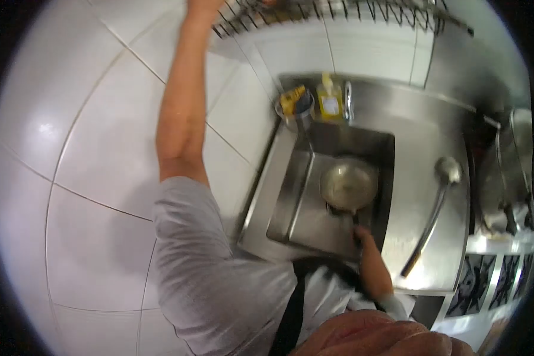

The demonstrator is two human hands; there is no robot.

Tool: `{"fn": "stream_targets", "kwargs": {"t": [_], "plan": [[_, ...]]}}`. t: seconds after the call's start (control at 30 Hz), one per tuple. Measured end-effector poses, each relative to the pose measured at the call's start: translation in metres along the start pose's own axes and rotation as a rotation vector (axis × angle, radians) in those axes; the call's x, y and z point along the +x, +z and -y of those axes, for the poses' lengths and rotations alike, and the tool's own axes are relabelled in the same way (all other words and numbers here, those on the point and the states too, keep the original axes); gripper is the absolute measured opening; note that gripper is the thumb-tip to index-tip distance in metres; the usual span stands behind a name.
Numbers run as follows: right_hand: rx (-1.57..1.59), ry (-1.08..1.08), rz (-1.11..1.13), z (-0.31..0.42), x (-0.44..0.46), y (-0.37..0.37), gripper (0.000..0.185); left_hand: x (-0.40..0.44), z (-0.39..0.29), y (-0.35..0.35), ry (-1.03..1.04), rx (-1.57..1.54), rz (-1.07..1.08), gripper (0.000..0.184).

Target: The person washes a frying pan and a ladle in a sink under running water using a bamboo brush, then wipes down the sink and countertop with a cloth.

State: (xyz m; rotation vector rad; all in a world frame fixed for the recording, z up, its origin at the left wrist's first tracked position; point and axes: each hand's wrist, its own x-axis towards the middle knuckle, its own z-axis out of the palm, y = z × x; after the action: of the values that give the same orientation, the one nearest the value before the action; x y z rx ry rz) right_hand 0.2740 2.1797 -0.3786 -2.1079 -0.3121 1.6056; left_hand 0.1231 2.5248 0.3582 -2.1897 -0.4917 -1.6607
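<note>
My left arm stretches up to the wire rack (pixel 338 9) at the top edge. Only part of my left hand (pixel 206 6) shows beside the rack's left end; its fingers are cut off, so what it holds cannot be made out. Down in the steel sink (pixel 291 222), my right hand (pixel 364 237) is closed round the dark handle of a small round pan (pixel 349 185). The pan lies over the sink basin, its inside facing up and slightly blurred.
Behind the sink stand a metal container (pixel 296 118) with a yellow sponge, a yellow soap bottle (pixel 330 101) and a faucet (pixel 349 101). A long ladle (pixel 438 207) lies on the right counter. Further right is a large pot (pixel 501 172). White tiles (pixel 101 237) cover the left wall.
</note>
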Motion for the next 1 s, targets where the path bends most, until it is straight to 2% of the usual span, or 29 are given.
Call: {"fn": "stream_targets", "kwargs": {"t": [0.03,0.07,0.1,0.17,0.2,0.23,0.27,0.3,0.33,0.4,0.5,0.57,0.6,0.63,0.67,0.77,0.8,0.83,0.9,0.93,0.97,1.0], "plan": [[0.137,0.038,0.011,0.001,-0.018,-0.001,0.020,-0.005,-0.006,-0.004,0.085,-0.009,-0.045,0.028],[0.181,0.003,-0.128,-0.040,0.055,0.017,0.021,-0.025,-0.055,-0.027,0.003,-0.141,-0.040,0.026],[0.209,0.026,0.037,-0.024,0.009,0.003,0.025,-0.058,-0.073,-0.028,-0.064,-0.311,0.262,0.024],[0.101,0.061,-0.051,0.012,-0.039,-0.003,0.027,-0.110,-0.086,-0.029,-0.160,-0.624,0.829,0.020],[0.069,0.013,-0.038,0.008,-0.033,-0.001,0.026,-0.136,-0.087,-0.024,-0.204,-0.770,1.104,0.018],[0.035,-0.038,-0.030,0.002,-0.030,-0.002,0.025,-0.167,-0.093,-0.004,-0.300,-0.770,1.497,0.026],[0.062,-0.045,-0.027,0.000,-0.029,-0.004,0.025,-0.208,-0.094,0.029,-0.133,-0.572,1.675,0.031],[0.093,-0.052,-0.029,0.001,-0.028,-0.004,0.024,-0.243,-0.100,0.065,-0.103,-0.416,1.785,0.029],[0.123,-0.059,-0.032,0.000,-0.030,-0.003,0.024,-0.287,-0.103,0.102,-0.014,-0.276,1.663,0.033],[0.128,-0.007,-0.019,-0.005,-0.028,-0.003,0.025,-0.361,-0.108,0.165,0.001,-0.413,1.145,0.042],[-0.002,-0.017,-0.133,-0.012,-0.018,-0.001,0.030,-0.380,-0.100,0.223,0.167,-0.067,1.227,0.049],[-0.025,-0.071,-0.233,-0.019,-0.008,0.003,0.038,-0.440,-0.066,0.249,0.056,0.163,0.975,0.037],[0.022,-0.098,-0.267,-0.025,-0.001,0.003,0.042,-0.357,-0.098,0.199,-0.005,0.136,1.666,0.030],[0.066,-0.050,-0.187,-0.016,-0.010,0.000,0.048,-0.363,-0.092,0.192,-0.109,0.057,1.675,0.026],[0.109,0.003,-0.098,-0.006,-0.022,-0.003,0.054,-0.339,-0.102,0.162,-0.184,0.017,1.765,0.033],[0.274,0.191,-0.001,0.008,-0.042,-0.002,0.068,-0.251,-0.121,0.056,-0.255,-0.366,1.290,0.026],[0.324,0.154,0.035,0.027,-0.084,-0.009,0.071,-0.232,-0.119,0.040,-0.106,-0.394,0.818,0.023],[0.380,0.150,0.067,0.051,-0.122,-0.013,0.075,-0.181,-0.118,0.016,0.340,-0.288,0.625,0.022],[0.557,0.083,0.210,0.048,-0.136,-0.001,0.082,-0.106,-0.099,0.016,-0.048,-0.309,0.245,0.031],[0.482,0.118,0.161,0.037,-0.122,-0.002,0.079,-0.072,-0.090,0.013,0.113,0.121,0.315,0.034],[0.408,0.157,0.114,0.026,-0.108,-0.003,0.077,-0.045,-0.065,0.046,-0.067,0.004,0.359,0.041],[0.336,0.198,0.071,0.015,-0.094,-0.004,0.076,-0.030,-0.063,0.057,-0.108,0.143,0.535,0.044]]}}
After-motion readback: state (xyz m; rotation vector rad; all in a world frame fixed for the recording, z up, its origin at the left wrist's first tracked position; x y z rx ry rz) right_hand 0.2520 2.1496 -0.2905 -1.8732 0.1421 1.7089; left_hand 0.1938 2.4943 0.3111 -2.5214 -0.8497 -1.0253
